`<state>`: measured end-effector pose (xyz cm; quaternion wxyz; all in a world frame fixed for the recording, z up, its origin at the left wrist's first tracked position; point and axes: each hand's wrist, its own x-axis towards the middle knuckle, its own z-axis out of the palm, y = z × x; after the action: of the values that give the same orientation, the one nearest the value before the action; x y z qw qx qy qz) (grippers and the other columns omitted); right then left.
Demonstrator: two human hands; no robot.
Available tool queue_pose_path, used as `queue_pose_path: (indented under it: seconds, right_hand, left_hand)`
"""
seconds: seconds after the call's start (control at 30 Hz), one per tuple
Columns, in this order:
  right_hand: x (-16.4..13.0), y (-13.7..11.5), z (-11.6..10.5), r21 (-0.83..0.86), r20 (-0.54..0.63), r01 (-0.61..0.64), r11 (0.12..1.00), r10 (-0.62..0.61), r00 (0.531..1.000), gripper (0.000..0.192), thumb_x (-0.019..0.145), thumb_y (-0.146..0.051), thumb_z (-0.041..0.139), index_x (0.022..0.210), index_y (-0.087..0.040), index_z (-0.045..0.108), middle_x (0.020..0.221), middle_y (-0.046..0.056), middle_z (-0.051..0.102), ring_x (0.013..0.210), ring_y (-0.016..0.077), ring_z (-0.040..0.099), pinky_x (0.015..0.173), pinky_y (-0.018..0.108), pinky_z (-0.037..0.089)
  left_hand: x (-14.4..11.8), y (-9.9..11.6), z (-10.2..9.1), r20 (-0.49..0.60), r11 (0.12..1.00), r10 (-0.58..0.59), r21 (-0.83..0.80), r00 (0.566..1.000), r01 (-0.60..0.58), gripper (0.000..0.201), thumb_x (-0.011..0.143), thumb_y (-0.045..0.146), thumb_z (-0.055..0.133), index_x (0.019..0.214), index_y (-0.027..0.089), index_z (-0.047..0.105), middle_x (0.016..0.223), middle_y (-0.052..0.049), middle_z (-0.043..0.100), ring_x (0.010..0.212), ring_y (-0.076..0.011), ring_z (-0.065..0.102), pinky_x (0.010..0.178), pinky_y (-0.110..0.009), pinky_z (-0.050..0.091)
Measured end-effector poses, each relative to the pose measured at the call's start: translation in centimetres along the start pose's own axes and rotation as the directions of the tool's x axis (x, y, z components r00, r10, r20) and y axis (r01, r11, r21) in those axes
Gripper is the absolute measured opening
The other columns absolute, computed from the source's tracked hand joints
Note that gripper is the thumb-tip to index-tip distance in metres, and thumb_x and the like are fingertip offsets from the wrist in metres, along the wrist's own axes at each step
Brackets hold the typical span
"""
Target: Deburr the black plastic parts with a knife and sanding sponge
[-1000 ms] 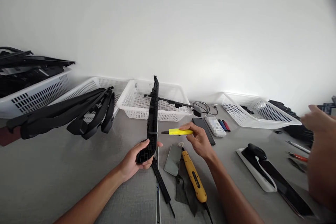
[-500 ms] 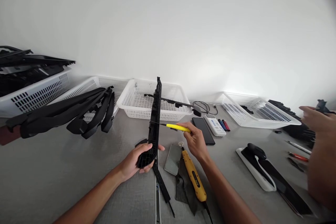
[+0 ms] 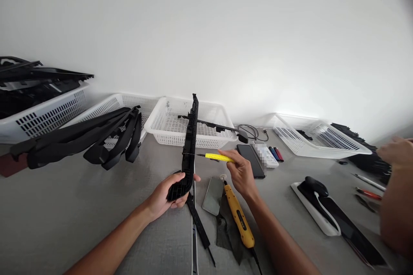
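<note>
My left hand (image 3: 164, 195) grips the lower, wider end of a long black plastic trim piece (image 3: 189, 148), its ribbed inner side showing. The piece stands up from my fingers. In my right hand (image 3: 240, 174) is a slim tool with a yellow ribbed handle (image 3: 215, 157), and its thin dark shaft points left. The fine tip lies across the trim piece about midway; whether it touches cannot be made out. A yellow corded power tool (image 3: 239, 215) rests on a dark cloth below my right hand, close to a small grey flat block (image 3: 213, 195).
White baskets (image 3: 176, 139) line the wall, another white basket (image 3: 322, 148) stands right. Black trim pieces (image 3: 93, 137) overhang one at left. A black phone (image 3: 250, 161), markers (image 3: 275, 154) and a black-and-white device (image 3: 318, 206) lie rightward. A co-worker's hand (image 3: 398, 152) is at far right.
The trim piece in my left hand has shifted very slightly, and the tool's tip sits a little lower on it. The co-worker's hand at right has lowered.
</note>
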<state>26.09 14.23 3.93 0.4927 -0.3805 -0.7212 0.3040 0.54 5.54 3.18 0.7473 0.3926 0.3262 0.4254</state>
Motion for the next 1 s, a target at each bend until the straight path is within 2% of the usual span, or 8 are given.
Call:
queue_pose_path:
  seconds: [0.23,0.37,0.53,0.63,0.8,0.9,1.0]
  right_hand:
    - [0.0,0.1,0.2,-0.025,-0.024,0.04,0.999,-0.04,0.999,0.049,0.09,-0.01,0.051,0.122,-0.032,0.082,0.117,0.007,0.073,0.109,0.0251,0.064,0.083,0.036,0.052]
    - [0.2,-0.3,-0.4,-0.056,0.01,0.094,0.994,-0.093,0.996,0.049,0.092,-0.009,0.05,0.121,-0.033,0.082,0.114,0.007,0.073,0.107,0.0252,0.063,0.083,0.037,0.052]
    - [0.3,-0.5,-0.8,-0.079,-0.006,0.131,0.988,-0.132,0.991,0.049,0.092,-0.008,0.049,0.119,-0.033,0.083,0.112,0.006,0.074,0.104,0.0251,0.062,0.08,0.036,0.05]
    - [0.3,-0.4,-0.9,-0.066,0.035,0.13,0.989,-0.127,0.991,0.05,0.091,-0.007,0.05,0.118,-0.032,0.083,0.11,0.006,0.074,0.102,0.0246,0.062,0.082,0.037,0.05]
    - [0.5,0.1,-1.4,-0.045,0.012,0.05,0.998,-0.049,0.999,0.048,0.089,-0.008,0.049,0.116,-0.031,0.083,0.112,0.006,0.073,0.102,0.0245,0.063,0.082,0.035,0.051]
    - [0.7,0.5,-1.8,-0.029,0.044,0.045,0.999,-0.044,0.998,0.047,0.087,-0.009,0.05,0.112,-0.03,0.084,0.108,0.006,0.074,0.099,0.0244,0.063,0.081,0.035,0.05]
    - [0.8,0.7,-2.2,-0.045,0.02,0.027,0.999,-0.026,0.999,0.047,0.088,-0.009,0.049,0.112,-0.03,0.084,0.109,0.006,0.074,0.099,0.0247,0.062,0.081,0.036,0.049]
  left_hand:
    - [-0.1,0.1,0.6,-0.011,1.0,-0.003,0.014,1.0,0.003,0.05,0.102,0.052,0.051,0.114,0.01,0.074,0.051,0.006,0.041,0.045,-0.0099,0.026,0.046,-0.025,0.025]
    - [-0.1,0.1,0.7,-0.015,0.999,-0.006,0.031,1.0,0.007,0.05,0.101,0.053,0.052,0.114,0.01,0.075,0.051,0.006,0.043,0.045,-0.0102,0.028,0.046,-0.025,0.025]
    - [-0.1,0.1,0.6,-0.021,1.0,-0.008,0.02,1.0,0.008,0.05,0.101,0.053,0.053,0.113,0.009,0.075,0.05,0.006,0.042,0.044,-0.01,0.026,0.046,-0.025,0.024]
    - [0.0,0.1,0.6,-0.023,1.0,-0.004,0.019,1.0,0.005,0.05,0.101,0.052,0.052,0.113,0.009,0.075,0.05,0.006,0.041,0.044,-0.0101,0.026,0.046,-0.026,0.024]
    - [0.0,0.0,0.4,-0.006,1.0,0.005,0.004,1.0,-0.005,0.05,0.102,0.052,0.051,0.113,0.009,0.075,0.05,0.006,0.041,0.044,-0.01,0.026,0.045,-0.025,0.023]
    - [0.1,-0.1,0.3,0.002,1.0,0.014,-0.012,1.0,-0.014,0.049,0.101,0.052,0.051,0.113,0.01,0.075,0.05,0.007,0.04,0.044,-0.0097,0.026,0.045,-0.025,0.024]
    - [0.1,-0.1,0.3,-0.001,1.0,0.017,-0.009,1.0,-0.017,0.05,0.101,0.052,0.052,0.114,0.009,0.074,0.05,0.006,0.041,0.043,-0.0096,0.027,0.045,-0.025,0.026]
